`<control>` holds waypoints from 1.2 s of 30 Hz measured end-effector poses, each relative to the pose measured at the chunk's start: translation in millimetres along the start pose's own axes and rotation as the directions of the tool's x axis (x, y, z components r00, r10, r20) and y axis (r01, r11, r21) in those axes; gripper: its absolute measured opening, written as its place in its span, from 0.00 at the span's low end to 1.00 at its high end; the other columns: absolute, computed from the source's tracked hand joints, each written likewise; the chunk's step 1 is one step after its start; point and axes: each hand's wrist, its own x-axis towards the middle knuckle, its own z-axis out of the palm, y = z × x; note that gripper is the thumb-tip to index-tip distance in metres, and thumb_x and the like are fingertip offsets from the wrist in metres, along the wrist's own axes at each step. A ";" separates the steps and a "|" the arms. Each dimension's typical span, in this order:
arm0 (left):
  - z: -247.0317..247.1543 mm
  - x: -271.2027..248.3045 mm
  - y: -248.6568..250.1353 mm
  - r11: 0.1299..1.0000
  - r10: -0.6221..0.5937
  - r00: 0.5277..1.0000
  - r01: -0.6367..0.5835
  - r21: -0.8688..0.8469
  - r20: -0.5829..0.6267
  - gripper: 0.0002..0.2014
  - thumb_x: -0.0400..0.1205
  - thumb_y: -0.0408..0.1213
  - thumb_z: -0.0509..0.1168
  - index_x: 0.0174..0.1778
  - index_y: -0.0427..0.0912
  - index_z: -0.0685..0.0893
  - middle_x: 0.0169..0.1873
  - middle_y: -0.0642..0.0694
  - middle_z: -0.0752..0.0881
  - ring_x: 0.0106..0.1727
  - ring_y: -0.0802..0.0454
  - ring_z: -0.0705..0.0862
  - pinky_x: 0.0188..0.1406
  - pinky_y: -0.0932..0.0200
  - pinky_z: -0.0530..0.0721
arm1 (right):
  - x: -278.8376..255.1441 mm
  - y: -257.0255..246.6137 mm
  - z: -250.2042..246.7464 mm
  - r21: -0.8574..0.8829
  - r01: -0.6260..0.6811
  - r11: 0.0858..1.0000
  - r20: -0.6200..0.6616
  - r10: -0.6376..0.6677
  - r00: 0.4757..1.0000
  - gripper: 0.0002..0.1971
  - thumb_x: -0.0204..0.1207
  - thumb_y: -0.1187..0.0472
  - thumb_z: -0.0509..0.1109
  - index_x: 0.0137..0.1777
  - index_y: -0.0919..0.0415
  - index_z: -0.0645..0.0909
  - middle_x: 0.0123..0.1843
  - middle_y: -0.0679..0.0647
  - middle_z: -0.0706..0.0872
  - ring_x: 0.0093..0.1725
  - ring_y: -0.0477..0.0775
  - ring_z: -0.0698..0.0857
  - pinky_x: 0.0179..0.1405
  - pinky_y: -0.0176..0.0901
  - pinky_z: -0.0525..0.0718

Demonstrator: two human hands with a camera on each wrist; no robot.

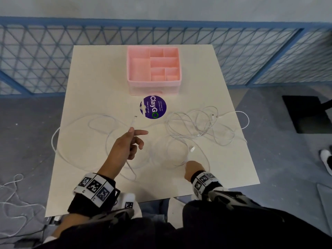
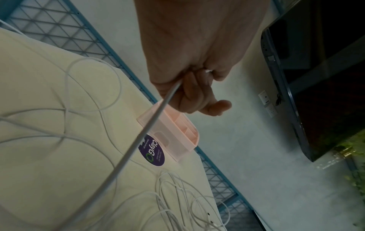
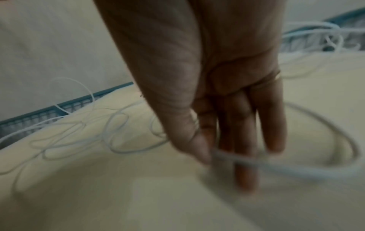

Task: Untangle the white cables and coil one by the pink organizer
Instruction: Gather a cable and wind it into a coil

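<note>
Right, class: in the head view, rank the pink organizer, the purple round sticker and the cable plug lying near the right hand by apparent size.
1. pink organizer, clearly largest.
2. purple round sticker.
3. cable plug, tiny, although it lies nearer the camera than the other two.
</note>
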 end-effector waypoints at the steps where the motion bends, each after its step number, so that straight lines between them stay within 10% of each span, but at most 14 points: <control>1: 3.2 0.8 1.6 1.000 0.015 1.000 -0.015 0.000 0.002 0.22 0.86 0.51 0.46 0.54 0.50 0.85 0.25 0.50 0.79 0.16 0.59 0.60 0.15 0.68 0.58 | -8.3 -1.0 -10.8 -0.009 0.056 0.998 0.107 -0.054 0.993 0.06 0.77 0.66 0.63 0.49 0.67 0.80 0.57 0.64 0.85 0.56 0.61 0.85 0.53 0.47 0.82; 4: 12.0 2.4 9.1 0.999 0.028 0.999 -0.029 -0.023 -0.039 0.17 0.87 0.48 0.45 0.60 0.49 0.78 0.28 0.45 0.78 0.16 0.59 0.60 0.16 0.68 0.57 | -37.3 -11.0 -51.1 0.033 0.229 0.973 0.271 -0.229 0.935 0.06 0.76 0.64 0.68 0.41 0.66 0.81 0.33 0.54 0.81 0.30 0.49 0.80 0.28 0.35 0.77; 8: 12.6 1.8 17.3 0.994 0.090 0.982 -0.099 -0.048 -0.167 0.10 0.87 0.48 0.46 0.48 0.55 0.71 0.25 0.48 0.73 0.15 0.60 0.60 0.16 0.69 0.57 | -72.5 -25.6 -114.1 0.236 0.490 0.839 -0.172 -0.460 0.871 0.05 0.76 0.59 0.67 0.46 0.58 0.83 0.31 0.44 0.76 0.34 0.45 0.74 0.33 0.32 0.71; 12: 3.7 -3.7 33.2 0.955 0.260 0.929 -0.287 -0.071 -0.264 0.11 0.88 0.42 0.48 0.44 0.50 0.72 0.20 0.56 0.76 0.20 0.60 0.67 0.20 0.68 0.66 | -96.7 -44.6 -154.5 0.686 0.633 0.359 -0.524 -0.360 0.772 0.03 0.79 0.67 0.64 0.44 0.63 0.75 0.19 0.49 0.74 0.20 0.44 0.69 0.23 0.28 0.69; 15: -0.2 -5.8 47.1 0.904 0.281 0.935 -0.334 -0.268 -0.218 0.09 0.88 0.39 0.49 0.46 0.46 0.72 0.41 0.52 0.91 0.39 0.54 0.85 0.43 0.62 0.84 | -96.3 -65.7 -156.8 0.725 0.660 0.195 -0.545 -0.424 0.724 0.05 0.79 0.68 0.62 0.44 0.60 0.70 0.23 0.56 0.79 0.19 0.47 0.67 0.22 0.33 0.66; 18: 3.4 -6.0 56.4 0.878 0.217 0.969 -0.247 -0.410 -0.119 0.08 0.88 0.39 0.49 0.46 0.46 0.72 0.64 0.47 0.86 0.63 0.50 0.85 0.62 0.49 0.82 | -89.5 -92.4 -146.0 0.697 0.680 0.229 -0.504 -0.519 0.691 0.08 0.79 0.69 0.63 0.41 0.57 0.70 0.25 0.59 0.82 0.18 0.46 0.67 0.21 0.33 0.66; 22: 4.6 -8.1 57.9 0.866 0.195 0.980 -0.191 -0.463 -0.039 0.10 0.86 0.37 0.52 0.59 0.42 0.76 0.62 0.46 0.87 0.66 0.47 0.83 0.65 0.48 0.79 | -82.0 -111.4 -134.0 0.636 0.708 0.307 -0.480 -0.561 0.674 0.06 0.78 0.69 0.63 0.42 0.60 0.71 0.24 0.57 0.80 0.22 0.48 0.72 0.23 0.30 0.67; 28: -4.9 -8.4 61.5 0.852 0.209 0.974 -0.228 -0.471 -0.093 0.14 0.87 0.39 0.49 0.57 0.41 0.79 0.28 0.51 0.82 0.38 0.53 0.86 0.44 0.59 0.84 | -76.2 -105.2 -128.5 0.548 0.709 0.445 -0.390 -0.614 0.687 0.05 0.78 0.63 0.65 0.41 0.57 0.72 0.23 0.52 0.79 0.21 0.41 0.73 0.30 0.28 0.70; 32: -18.1 9.5 69.7 0.844 0.212 0.958 -0.278 -0.459 -0.191 0.11 0.87 0.37 0.49 0.44 0.43 0.75 0.18 0.58 0.64 0.18 0.62 0.61 0.18 0.69 0.61 | -64.5 -90.7 -128.3 0.366 0.668 0.648 -0.290 -0.603 0.743 0.11 0.76 0.50 0.67 0.38 0.56 0.76 0.24 0.47 0.76 0.26 0.45 0.74 0.33 0.36 0.73; 36: -89.3 33.9 68.3 0.836 0.150 0.866 -0.369 -0.406 -0.477 0.13 0.86 0.35 0.47 0.39 0.47 0.72 0.14 0.59 0.65 0.15 0.63 0.60 0.15 0.69 0.56 | -34.0 -15.6 -147.2 0.072 0.495 0.866 -0.273 -0.460 0.845 0.19 0.78 0.46 0.64 0.26 0.51 0.71 0.27 0.46 0.77 0.38 0.54 0.80 0.41 0.44 0.71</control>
